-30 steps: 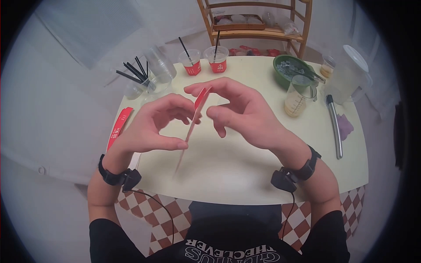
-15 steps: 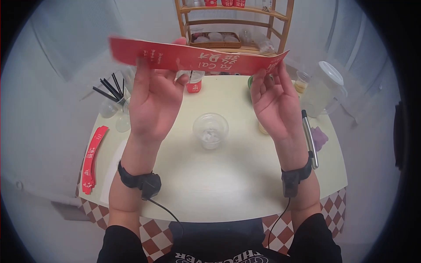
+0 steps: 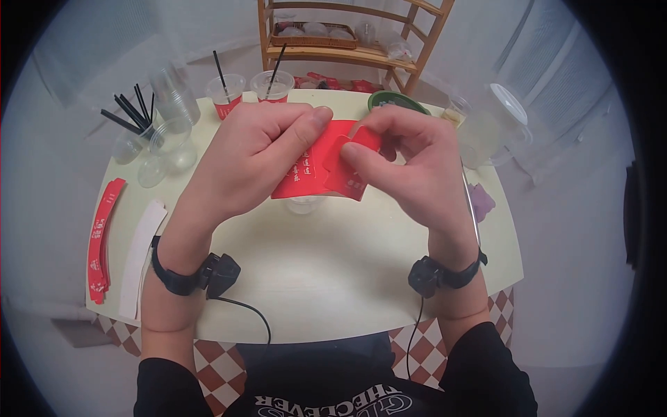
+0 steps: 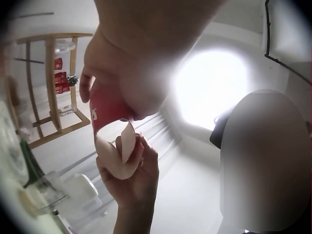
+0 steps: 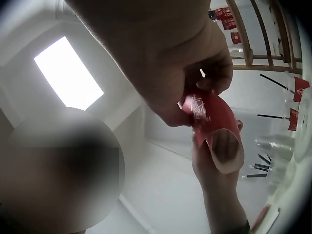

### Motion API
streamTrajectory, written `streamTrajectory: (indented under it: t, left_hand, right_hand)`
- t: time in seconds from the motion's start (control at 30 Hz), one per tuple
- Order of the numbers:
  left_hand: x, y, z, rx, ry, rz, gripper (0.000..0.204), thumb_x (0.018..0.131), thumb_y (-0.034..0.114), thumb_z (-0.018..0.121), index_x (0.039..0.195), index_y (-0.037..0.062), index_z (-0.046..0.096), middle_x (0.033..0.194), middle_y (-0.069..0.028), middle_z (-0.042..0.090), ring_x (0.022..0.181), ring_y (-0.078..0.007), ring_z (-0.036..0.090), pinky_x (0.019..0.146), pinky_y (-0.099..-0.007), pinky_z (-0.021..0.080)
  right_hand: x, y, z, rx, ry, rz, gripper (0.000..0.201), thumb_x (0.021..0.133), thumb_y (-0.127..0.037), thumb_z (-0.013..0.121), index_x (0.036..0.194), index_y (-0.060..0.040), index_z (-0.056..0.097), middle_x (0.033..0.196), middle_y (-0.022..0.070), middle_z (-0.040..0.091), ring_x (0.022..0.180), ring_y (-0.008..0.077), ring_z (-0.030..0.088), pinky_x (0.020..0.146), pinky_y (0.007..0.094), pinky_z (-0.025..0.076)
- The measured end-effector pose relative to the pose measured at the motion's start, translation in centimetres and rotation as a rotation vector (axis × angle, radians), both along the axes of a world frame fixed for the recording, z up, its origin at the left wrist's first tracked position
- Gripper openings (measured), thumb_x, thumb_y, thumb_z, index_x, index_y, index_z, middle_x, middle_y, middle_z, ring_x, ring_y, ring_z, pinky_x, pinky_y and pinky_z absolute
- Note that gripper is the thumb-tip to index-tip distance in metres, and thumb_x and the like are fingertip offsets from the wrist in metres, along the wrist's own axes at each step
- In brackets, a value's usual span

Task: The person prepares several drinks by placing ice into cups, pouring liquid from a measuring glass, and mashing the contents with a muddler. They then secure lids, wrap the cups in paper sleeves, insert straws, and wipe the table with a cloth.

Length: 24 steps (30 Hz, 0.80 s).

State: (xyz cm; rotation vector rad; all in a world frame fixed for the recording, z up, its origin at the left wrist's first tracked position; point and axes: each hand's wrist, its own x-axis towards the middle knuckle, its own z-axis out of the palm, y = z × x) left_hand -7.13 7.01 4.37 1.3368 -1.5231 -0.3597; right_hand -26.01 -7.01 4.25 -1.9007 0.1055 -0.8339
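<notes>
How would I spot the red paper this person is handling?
Find the pale table, then look above it, between the left hand and right hand. Both hold a red paper band. Unlike the red strips lying flat at the table's left, it is raised and curled round.

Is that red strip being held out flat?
No, the left hand and right hand hold the red strip curled round into a loop.

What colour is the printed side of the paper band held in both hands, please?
The paper band is red with white lettering, seen best in the head view.
</notes>
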Motion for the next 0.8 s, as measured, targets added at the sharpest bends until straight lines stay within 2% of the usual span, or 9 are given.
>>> streamTrajectory:
  t: [0.03,0.2,0.3,0.37,0.43,0.47,0.53,0.63,0.8]
  left_hand:
    - [0.0,0.1,0.1,0.033,-0.033,0.000,0.037,0.114,0.027,0.056,0.101,-0.0030,0.073,0.074,-0.0026,0.064,0.069,-0.0099,0.054,0.064,-0.0301,0.045]
    - [0.1,-0.3,-0.5,-0.067,-0.235,0.039,0.040,0.115,0.028,0.054,0.097,-0.0028,0.072,0.070,-0.0090,0.062,0.064,-0.0191,0.054,0.061,-0.0351,0.044]
    - [-0.2,-0.6,-1.2,-0.120,-0.285,0.066,0.040,0.115,0.028,0.053,0.097,-0.0018,0.073,0.071,-0.0132,0.063,0.063,-0.0256,0.056,0.061,-0.0380,0.044]
    - [-0.3,-0.9,-1.6,-0.157,-0.288,0.078,0.040,0.115,0.028,0.052,0.097,-0.0011,0.074,0.072,-0.0151,0.063,0.063,-0.0287,0.057,0.061,-0.0393,0.044]
    - [-0.3,-1.2,-1.9,-0.182,-0.361,0.105,0.039,0.115,0.028,0.050,0.098,0.0013,0.074,0.072,-0.0168,0.064,0.064,-0.0334,0.060,0.062,-0.0426,0.045]
    - [-0.4,-1.2,-1.9,-0.181,-0.363,0.105,0.039,0.115,0.028,0.050,0.098,0.0013,0.074,0.072,-0.0168,0.064,0.064,-0.0334,0.060,0.062,-0.0426,0.045]
    - [-0.4,-1.1,-1.9,-0.041,-0.357,0.072,0.037,0.116,0.026,0.048,0.097,-0.0004,0.066,0.076,-0.0138,0.057,0.075,-0.0314,0.049,0.074,-0.0396,0.044]
    - [-0.3,-1.1,-2.0,0.084,-0.392,0.033,0.039,0.116,0.027,0.046,0.096,-0.0001,0.065,0.079,-0.0145,0.059,0.077,-0.0333,0.051,0.075,-0.0416,0.044]
    - [-0.4,-1.0,-2.2,0.017,-0.400,0.037,0.042,0.118,0.033,0.043,0.096,0.0008,0.058,0.081,-0.0156,0.055,0.077,-0.0322,0.050,0.076,-0.0413,0.045]
  right_hand:
    - [0.1,0.3,0.0,-0.257,0.027,-0.160,0.018,0.087,-0.017,0.084,0.093,-0.0009,0.078,0.079,-0.0013,0.073,0.068,0.0059,0.056,0.061,0.0237,0.044]
    - [0.4,0.5,-0.3,-0.214,0.084,-0.123,0.018,0.085,-0.017,0.083,0.091,-0.0004,0.079,0.076,-0.0016,0.072,0.064,0.0051,0.053,0.059,0.0235,0.043]
    - [0.5,0.7,-0.3,-0.112,0.133,-0.051,0.018,0.088,-0.016,0.082,0.093,0.0005,0.079,0.077,-0.0006,0.073,0.066,0.0042,0.056,0.060,0.0237,0.045]
    - [0.4,0.9,-0.1,-0.022,0.220,-0.013,0.015,0.091,-0.013,0.084,0.093,0.0005,0.077,0.081,-0.0007,0.072,0.073,0.0069,0.061,0.070,0.0242,0.049]
    - [0.4,0.7,-0.3,-0.030,0.245,-0.002,0.016,0.092,-0.013,0.083,0.095,0.0017,0.078,0.080,0.0009,0.073,0.072,0.0057,0.062,0.067,0.0245,0.049]
    - [0.4,0.6,-0.4,-0.037,0.270,0.010,0.018,0.093,-0.014,0.081,0.098,0.0029,0.078,0.079,0.0025,0.073,0.072,0.0045,0.063,0.063,0.0248,0.050]
    - [0.4,0.3,-0.7,-0.046,0.270,0.025,0.019,0.093,-0.015,0.082,0.098,0.0032,0.078,0.079,0.0030,0.074,0.072,0.0051,0.064,0.064,0.0250,0.050]
    - [0.2,0.1,-0.9,-0.073,0.308,0.031,0.022,0.093,-0.016,0.085,0.099,0.0038,0.077,0.081,0.0039,0.074,0.072,0.0063,0.064,0.065,0.0253,0.051]
    - [0.3,-0.5,-1.2,-0.007,0.281,0.040,0.026,0.091,-0.017,0.088,0.102,0.0034,0.075,0.081,0.0029,0.073,0.072,0.0065,0.063,0.066,0.0256,0.050]
